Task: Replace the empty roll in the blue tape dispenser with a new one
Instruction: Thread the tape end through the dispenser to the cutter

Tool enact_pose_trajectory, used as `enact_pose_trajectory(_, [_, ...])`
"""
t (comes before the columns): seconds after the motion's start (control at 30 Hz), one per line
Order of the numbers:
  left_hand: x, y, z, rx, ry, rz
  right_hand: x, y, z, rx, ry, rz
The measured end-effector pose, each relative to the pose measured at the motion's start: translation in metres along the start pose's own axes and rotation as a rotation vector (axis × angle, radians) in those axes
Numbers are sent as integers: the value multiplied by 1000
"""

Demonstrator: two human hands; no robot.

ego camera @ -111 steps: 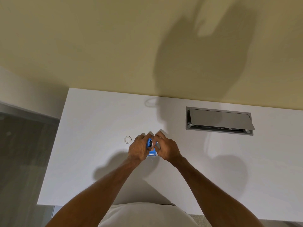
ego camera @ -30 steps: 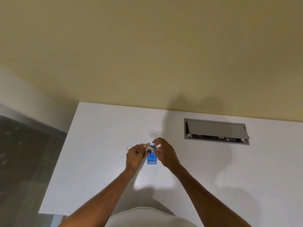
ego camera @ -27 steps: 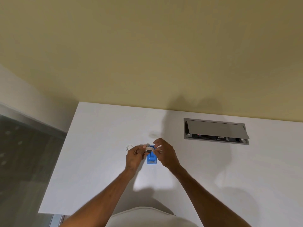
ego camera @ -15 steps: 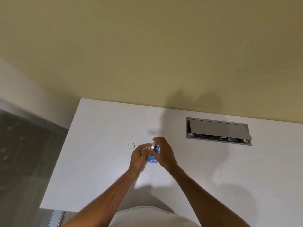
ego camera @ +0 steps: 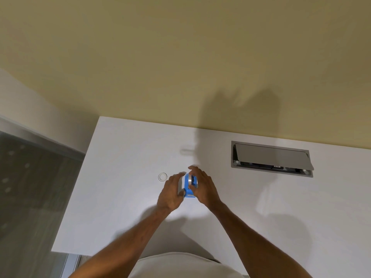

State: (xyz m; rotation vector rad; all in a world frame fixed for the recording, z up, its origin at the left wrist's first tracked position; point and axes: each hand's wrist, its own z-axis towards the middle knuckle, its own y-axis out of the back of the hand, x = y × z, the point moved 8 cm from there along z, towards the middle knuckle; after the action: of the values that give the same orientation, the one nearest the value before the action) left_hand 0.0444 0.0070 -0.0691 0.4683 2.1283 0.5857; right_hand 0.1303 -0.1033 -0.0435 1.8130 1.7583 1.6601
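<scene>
The blue tape dispenser (ego camera: pixel 189 191) stands on the white desk (ego camera: pixel 124 207) between my two hands. A roll of tape (ego camera: pixel 188 179) sits in its top, on edge. My left hand (ego camera: pixel 170 192) presses against the dispenser's left side. My right hand (ego camera: pixel 203 187) wraps its right side, with fingers over the roll. A small clear empty ring (ego camera: pixel 162 176) lies flat on the desk just left of my left hand. Much of the dispenser is hidden by my fingers.
A grey cable hatch (ego camera: pixel 271 158) with its lid tilted up is set into the desk at the back right. The yellow wall (ego camera: pixel 180 67) rises behind the desk. The desk's left edge drops to a grey floor (ego camera: pixel 30 197).
Earlier both hands held the roll just above the dispenser; now the roll is down in the dispenser and both hands close around its sides.
</scene>
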Motion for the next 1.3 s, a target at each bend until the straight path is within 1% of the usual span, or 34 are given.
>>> enact_pose_trajectory(0.1, [-3,-3,4,28,-31,23,-1,0,1,1,-3,48])
enact_pose_trajectory(0.2, [-9,-6,9,22,-68,32,-4,0,2,11,-22,40])
enact_pose_trajectory(0.43, [-10,-8,14,40,-74,56,-8,-1,3,36,-59,136])
enact_pose_trajectory(0.8, [-7,-11,18,45,-72,67,-13,-2,0,18,-111,188])
enact_pose_trajectory(1.13, [-6,-11,20,54,-50,83,-14,-2,2,-14,-104,252])
enact_pose_trajectory(1.3, [-10,-10,20,44,-79,90,-16,-2,2,-27,-90,273])
